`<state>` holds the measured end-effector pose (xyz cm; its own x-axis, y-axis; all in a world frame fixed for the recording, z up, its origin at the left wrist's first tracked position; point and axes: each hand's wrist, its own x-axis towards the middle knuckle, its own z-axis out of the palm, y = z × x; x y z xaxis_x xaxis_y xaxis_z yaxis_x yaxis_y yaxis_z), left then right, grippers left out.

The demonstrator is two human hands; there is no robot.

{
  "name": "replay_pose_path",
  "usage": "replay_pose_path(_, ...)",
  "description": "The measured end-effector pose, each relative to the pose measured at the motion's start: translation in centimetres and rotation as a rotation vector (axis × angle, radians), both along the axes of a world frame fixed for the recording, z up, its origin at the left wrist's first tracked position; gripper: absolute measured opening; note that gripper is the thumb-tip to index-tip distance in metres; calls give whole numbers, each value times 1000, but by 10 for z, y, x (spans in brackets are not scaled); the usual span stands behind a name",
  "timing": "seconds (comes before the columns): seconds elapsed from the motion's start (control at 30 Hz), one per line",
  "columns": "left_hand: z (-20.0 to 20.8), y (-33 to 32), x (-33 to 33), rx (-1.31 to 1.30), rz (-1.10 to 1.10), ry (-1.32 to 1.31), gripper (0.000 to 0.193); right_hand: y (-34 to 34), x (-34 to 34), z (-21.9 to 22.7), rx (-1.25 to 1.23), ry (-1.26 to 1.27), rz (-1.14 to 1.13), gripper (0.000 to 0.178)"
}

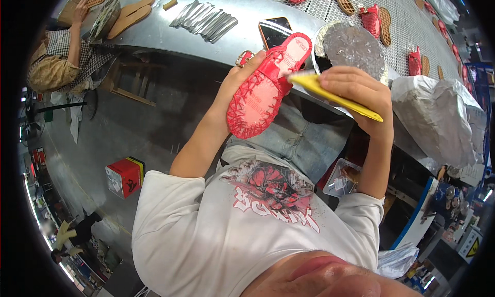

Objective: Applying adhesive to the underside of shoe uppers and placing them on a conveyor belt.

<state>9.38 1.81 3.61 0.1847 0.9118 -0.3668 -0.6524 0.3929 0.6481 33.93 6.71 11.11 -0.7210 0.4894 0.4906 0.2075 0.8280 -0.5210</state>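
The left hand (238, 83) is up in front of the person's chest, with the arm bent at the elbow. Its fingers wrap around the back of a red sandal (265, 86) and hold it tight. The sandal is tipped so its flat bottom faces the camera. It looks like shiny, see-through plastic, with little criss-cross straps all round the edge and a paler patch at the heel end.

The right hand (356, 88) is up too, just beside the sandal. It is closed around a yellow brush handle (335, 96), which is long, flat and smooth. The tip of the handle touches the sandal near the heel end. The bristles are hard to see.

Behind the hands is a grey metal workbench (247, 24) with a curved, shiny edge. A round tin (353, 47) with a dull, crusty grey top sits on it, close to the right hand. A dark phone (273, 31) lies flat near it. A row of thin silver metal strips (203, 21) lies farther left. Tan flat soles (131, 16) lie beyond those. More red sandals (371, 19) rest on a mesh belt at the back. A crinkly white plastic bag (438, 116) is at the right. A red box (124, 177) stands on the floor.
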Motion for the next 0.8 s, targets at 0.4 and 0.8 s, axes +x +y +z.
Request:
replay_pose_path(0.4,-28,-26,-90,194,169,-258,69,54,-93,-9,-209,185,126,21)
replay_pose_path(0.8,-75,-78,-123,24,306,-321,64,200,-248,-101,288,-526,47,14)
